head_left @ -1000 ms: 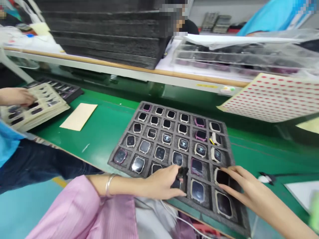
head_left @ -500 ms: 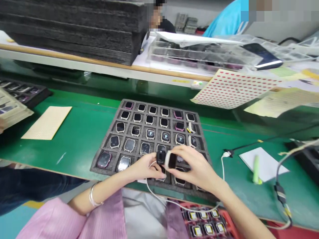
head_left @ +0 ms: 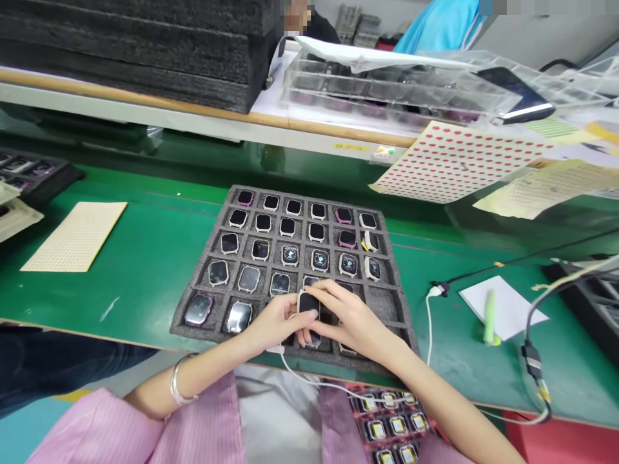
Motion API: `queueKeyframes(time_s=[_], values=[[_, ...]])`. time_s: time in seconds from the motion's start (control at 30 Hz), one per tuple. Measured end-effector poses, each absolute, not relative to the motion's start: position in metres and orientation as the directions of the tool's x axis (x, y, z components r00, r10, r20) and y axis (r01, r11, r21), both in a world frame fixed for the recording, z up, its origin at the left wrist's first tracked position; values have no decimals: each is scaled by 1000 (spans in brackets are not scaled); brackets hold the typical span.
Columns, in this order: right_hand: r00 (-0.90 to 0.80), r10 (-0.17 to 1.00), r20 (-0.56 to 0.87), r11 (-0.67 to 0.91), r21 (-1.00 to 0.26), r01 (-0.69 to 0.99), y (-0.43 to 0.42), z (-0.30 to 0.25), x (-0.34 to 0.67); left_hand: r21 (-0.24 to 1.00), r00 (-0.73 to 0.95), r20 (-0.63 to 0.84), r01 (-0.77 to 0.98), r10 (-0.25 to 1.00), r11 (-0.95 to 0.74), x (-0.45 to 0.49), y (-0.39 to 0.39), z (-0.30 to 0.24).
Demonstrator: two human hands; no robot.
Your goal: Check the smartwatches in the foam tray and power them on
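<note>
My right hand (head_left: 360, 322) pinches a smartwatch (head_left: 309, 303) with a pale case and a dark screen. The watch is pressed up against the fingers of my left hand (head_left: 273, 325), which are closed around a black charger block now hidden behind it. A white cable (head_left: 309, 381) hangs from below my left hand and loops to the right. Under both hands lies a grey foam tray (head_left: 220, 261) of watches in separate compartments. A few watch screens in it are lit, such as a round-dial one (head_left: 320, 260). One compartment (head_left: 384, 303) at the right holds no watch.
Dotted sticker sheets lie at left (head_left: 72, 235) and hang from the shelf (head_left: 454, 161). Stacked black foam (head_left: 126, 51) and clear plastic trays (head_left: 387, 90) stand on the shelf. To the right are white paper (head_left: 512, 306), a green marker (head_left: 489, 316) and a cable connector (head_left: 532, 361).
My right hand has moved left, bringing the watch from beside the black charger block to in front of it, against my left fingers. The camera view has shifted slightly.
</note>
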State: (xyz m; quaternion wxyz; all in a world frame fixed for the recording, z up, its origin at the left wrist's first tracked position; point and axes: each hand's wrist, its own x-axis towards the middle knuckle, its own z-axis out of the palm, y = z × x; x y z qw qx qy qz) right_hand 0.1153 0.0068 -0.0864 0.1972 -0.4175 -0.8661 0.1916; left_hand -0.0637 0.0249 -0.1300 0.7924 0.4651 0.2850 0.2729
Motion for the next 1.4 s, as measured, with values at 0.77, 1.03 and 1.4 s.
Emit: queueKeyframes(time_s=[0.77, 1.03, 1.4], values=[[-555, 774, 305, 611, -591, 527, 7, -103, 123, 903, 686, -172, -178, 707, 392, -66, 18, -132], [-552, 776, 303, 612, -575, 544, 6, -103, 123, 917, 674, -181, -148, 716, 371, -65, 16, -134], [-576, 761, 298, 630, -554, 545, 7, -103, 123, 933, 665, -184, -114, 724, 341, -65, 14, -134]])
